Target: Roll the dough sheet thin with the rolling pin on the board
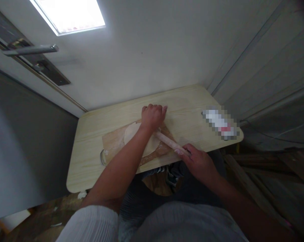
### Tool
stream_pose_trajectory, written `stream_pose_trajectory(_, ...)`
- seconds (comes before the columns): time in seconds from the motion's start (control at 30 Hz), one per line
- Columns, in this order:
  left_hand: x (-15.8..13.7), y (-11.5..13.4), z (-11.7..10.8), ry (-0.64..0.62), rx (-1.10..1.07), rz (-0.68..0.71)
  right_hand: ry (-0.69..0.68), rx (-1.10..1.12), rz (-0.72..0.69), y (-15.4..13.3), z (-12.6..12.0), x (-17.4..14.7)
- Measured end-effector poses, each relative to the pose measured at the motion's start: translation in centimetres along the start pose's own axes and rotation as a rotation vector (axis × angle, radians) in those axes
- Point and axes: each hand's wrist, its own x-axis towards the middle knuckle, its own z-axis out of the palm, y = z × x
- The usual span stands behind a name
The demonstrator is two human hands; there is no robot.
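A pale, flattened sheet of dough (152, 148) lies on a floured wooden cutting board (113, 139), which has a metal handle (101, 157) at its left end. Across the right part of the dough runs a wooden rolling pin (167, 140), slanting from the board's far side toward my body. Its far end is under my left hand (154, 117), whose fingers are curled over it. My right hand (198, 161) grips the near end, just past the table's front edge. My left forearm crosses above the dough and hides part of it.
The light wooden table (88, 134) stands against a white door with a lever handle (32, 50) and a bright window (73, 15). A blurred-out white and red item (220, 124) lies at the table's right end. Wooden planks (250, 181) are at the lower right.
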Motion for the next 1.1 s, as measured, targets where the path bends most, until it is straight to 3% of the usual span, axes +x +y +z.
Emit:
stream_pose_trajectory(0.17, -1.4, -0.7, -1.0, 0.024, -0.034, -0.041, 0.006, -0.087, -0.022, -0.6, -0.1, -0.2)
stream_pose_trajectory(0.33, -4.3, -2.3, -1.2, -0.063, -0.166, 0.146, 0.031, -0.148, -0.055, -0.5, 0.1, -0.4)
stream_pose_trajectory(0.47, -5.6, -2.8, -0.6, -0.12, -0.147, 0.161, 0.051, -0.15, -0.048, -0.6, 0.3, -0.6)
stream_pose_trajectory(1.1, -4.3, -1.8, -0.1, -0.116, -0.123, 0.16, 0.032, -0.172, -0.028, 0.5, 0.2, -0.3)
